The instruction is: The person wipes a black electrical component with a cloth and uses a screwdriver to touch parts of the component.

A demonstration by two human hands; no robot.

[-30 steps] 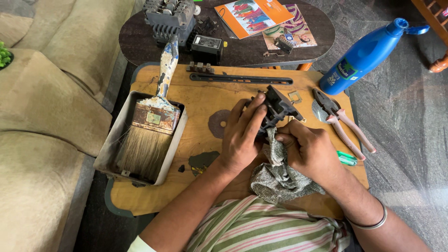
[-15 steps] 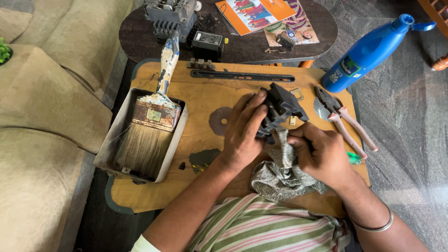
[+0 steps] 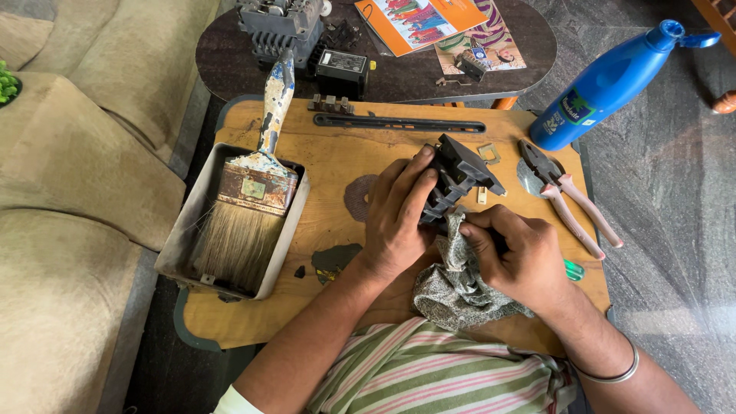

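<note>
Left hand (image 3: 395, 218) clamped on the black plastic part (image 3: 458, 178), centre of frame, tilted up off the wooden tabletop (image 3: 337, 157). Right hand (image 3: 515, 257) closed on a patterned rag (image 3: 458, 284), pressing it to the part's lower edge. Step in hand, as judged: wiping the part clean. Next move likely calls for turning the part to reach unwiped faces while the left grip stays firm. Pliers (image 3: 567, 195) lie right of the part. A wide paintbrush (image 3: 249, 203) rests in a metal tray (image 3: 180, 230), left. Part's underside hidden by fingers; a green item under the right hand is unidentifiable.
</note>
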